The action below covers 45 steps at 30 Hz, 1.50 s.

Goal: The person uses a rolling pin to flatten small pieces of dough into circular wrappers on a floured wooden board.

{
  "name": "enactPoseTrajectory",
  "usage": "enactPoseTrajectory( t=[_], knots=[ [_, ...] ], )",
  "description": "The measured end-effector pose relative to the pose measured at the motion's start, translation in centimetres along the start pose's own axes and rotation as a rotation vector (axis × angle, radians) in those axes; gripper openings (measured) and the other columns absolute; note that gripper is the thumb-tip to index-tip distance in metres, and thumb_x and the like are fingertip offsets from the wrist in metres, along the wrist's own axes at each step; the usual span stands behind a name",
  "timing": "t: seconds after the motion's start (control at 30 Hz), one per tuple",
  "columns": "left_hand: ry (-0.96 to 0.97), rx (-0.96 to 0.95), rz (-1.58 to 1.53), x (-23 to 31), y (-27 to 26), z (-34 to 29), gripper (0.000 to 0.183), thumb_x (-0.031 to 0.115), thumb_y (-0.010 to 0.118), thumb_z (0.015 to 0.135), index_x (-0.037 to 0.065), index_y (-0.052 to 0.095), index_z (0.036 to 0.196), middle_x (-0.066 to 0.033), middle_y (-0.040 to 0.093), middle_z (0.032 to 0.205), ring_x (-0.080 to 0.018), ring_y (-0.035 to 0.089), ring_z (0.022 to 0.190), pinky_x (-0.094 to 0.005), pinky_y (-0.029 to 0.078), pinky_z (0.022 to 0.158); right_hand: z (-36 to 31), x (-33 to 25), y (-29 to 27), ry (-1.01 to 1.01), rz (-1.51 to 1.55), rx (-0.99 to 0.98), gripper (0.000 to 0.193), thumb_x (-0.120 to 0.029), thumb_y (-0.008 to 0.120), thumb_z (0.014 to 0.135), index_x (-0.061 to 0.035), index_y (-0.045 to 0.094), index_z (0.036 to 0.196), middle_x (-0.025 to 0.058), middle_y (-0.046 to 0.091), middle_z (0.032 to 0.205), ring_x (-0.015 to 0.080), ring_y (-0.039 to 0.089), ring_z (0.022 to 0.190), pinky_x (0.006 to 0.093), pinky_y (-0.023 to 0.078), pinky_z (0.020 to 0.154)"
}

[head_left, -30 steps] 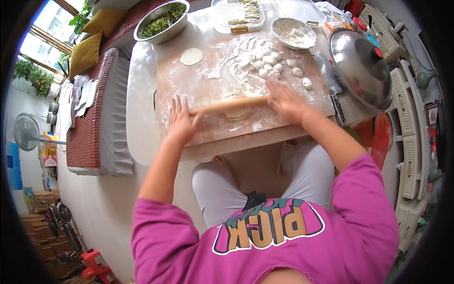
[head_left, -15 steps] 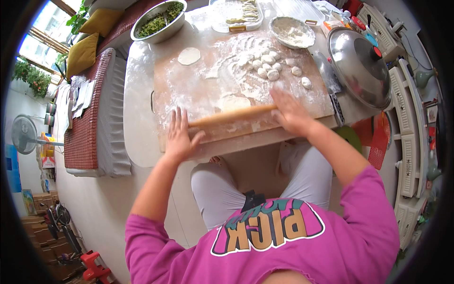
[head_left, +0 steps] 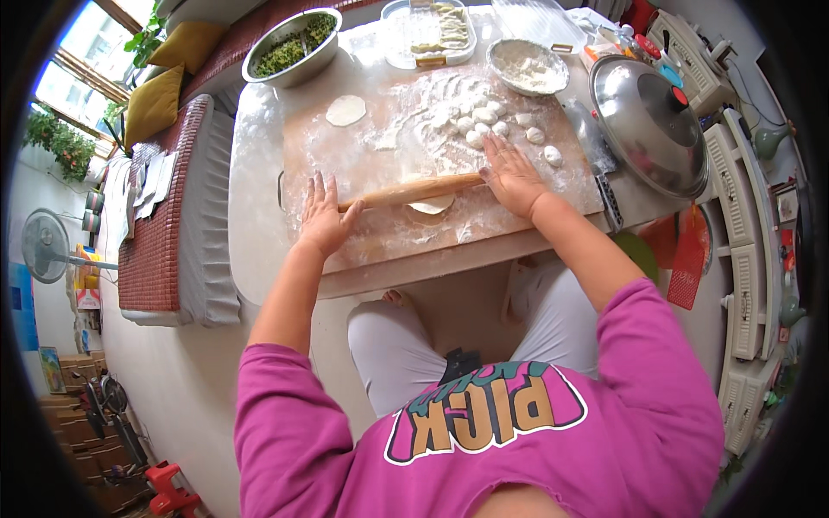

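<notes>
A wooden rolling pin (head_left: pixel 413 190) lies crosswise on the floured board (head_left: pixel 380 246). My left hand (head_left: pixel 321 216) presses its left end, fingers stretched out and spread. On the right end rests my right hand (head_left: pixel 514 179), palm down with its fingers extended. Part of a thin dough round (head_left: pixel 432 205) shows on the near side of the pin; the rest is hidden beneath it. Farther back at the left is a flat, rolled wrapper (head_left: pixel 345 110). Several small dough pieces (head_left: pixel 484 116) sit in flour just beyond my right hand.
A metal bowl of chopped green filling (head_left: pixel 256 67) stands far left. Behind the board are a plastic container of dumplings (head_left: pixel 399 53) and a bowl of flour (head_left: pixel 561 86). A domed pan lid (head_left: pixel 639 121) and a cleaver (head_left: pixel 608 203) lie along the right side.
Both hands have pushed the rolling pin away from me, up the board. The near part of the dough round has come out from under it.
</notes>
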<state>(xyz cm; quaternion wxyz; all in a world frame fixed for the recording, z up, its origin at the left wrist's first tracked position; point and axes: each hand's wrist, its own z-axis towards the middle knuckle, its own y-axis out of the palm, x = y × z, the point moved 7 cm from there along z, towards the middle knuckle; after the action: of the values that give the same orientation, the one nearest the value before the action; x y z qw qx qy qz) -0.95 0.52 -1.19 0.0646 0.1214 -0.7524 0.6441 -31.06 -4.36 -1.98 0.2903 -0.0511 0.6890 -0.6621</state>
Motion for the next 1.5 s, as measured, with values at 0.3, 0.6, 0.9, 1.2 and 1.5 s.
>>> enactPoseTrajectory(
  t=[0.3,0.6,0.9,1.2,1.5],
  knots=[
    [0.115,0.109,-0.006,-1.0,2.4,-5.6,0.084,0.046,0.053,0.081,0.006,0.011,0.141,-0.0186,0.005,0.146,-0.0342,0.002,0.135,-0.0458,0.007,0.108,-6.4,-3.8,-0.1,-0.104,0.029,0.001,0.041,-0.029,0.057,0.082,-0.0151,0.049,0.12,0.0095,0.051,0.117,0.0242,0.047,0.11,0.0394,0.034,0.092],
    [0.131,0.684,-0.313,4.8,0.7,-8.6,0.067,0.023,0.064,0.076,0.002,0.03,0.13,-0.0208,0.032,0.133,-0.0369,0.026,0.125,-0.0469,0.02,0.103,-5.3,-3.4,-0.6,0.134,0.672,-0.068,0.023,-0.021,0.06,0.082,-0.0057,0.061,0.099,0.0088,0.061,0.075,0.0218,0.057,0.068,0.0334,0.044,0.065],
    [-0.13,0.464,-0.206,8.2,3.1,-4.2,0.03,0.026,0.07,0.067,0.003,0.062,0.084,-0.0128,0.057,0.1,-0.0321,0.046,0.102,-0.0405,0.034,0.093,-5.3,-0.1,-2.0,0.252,0.972,0.132,0.027,-0.02,0.059,0.085,-0.0002,0.059,0.103,0.0018,0.058,0.074,0.0076,0.049,0.067,0.0238,0.041,0.063],
    [0.021,0.659,-0.732,6.2,-1.5,0.4,0.005,0.005,0.058,0.076,0.001,0.061,0.077,-0.0131,0.062,0.081,-0.0238,0.059,0.071,-0.0316,0.047,0.07,-6.7,3.4,-2.2,0.332,1.114,0.246,0.027,-0.019,0.06,0.084,0.0007,0.059,0.104,0.0013,0.059,0.08,0.0069,0.048,0.073,0.0225,0.041,0.068],
    [0.467,0.334,0.067,12.9,2.4,0.1,0.011,0.007,0.056,0.078,0.004,0.064,0.084,-0.0128,0.063,0.092,-0.0312,0.058,0.086,-0.0341,0.047,0.077,-7.7,3.5,-2.5,0.377,1.038,0.203,0.023,-0.013,0.057,0.086,0.0011,0.058,0.104,-0.0025,0.056,0.085,0.0051,0.047,0.078,0.0206,0.038,0.072]
  ],
)
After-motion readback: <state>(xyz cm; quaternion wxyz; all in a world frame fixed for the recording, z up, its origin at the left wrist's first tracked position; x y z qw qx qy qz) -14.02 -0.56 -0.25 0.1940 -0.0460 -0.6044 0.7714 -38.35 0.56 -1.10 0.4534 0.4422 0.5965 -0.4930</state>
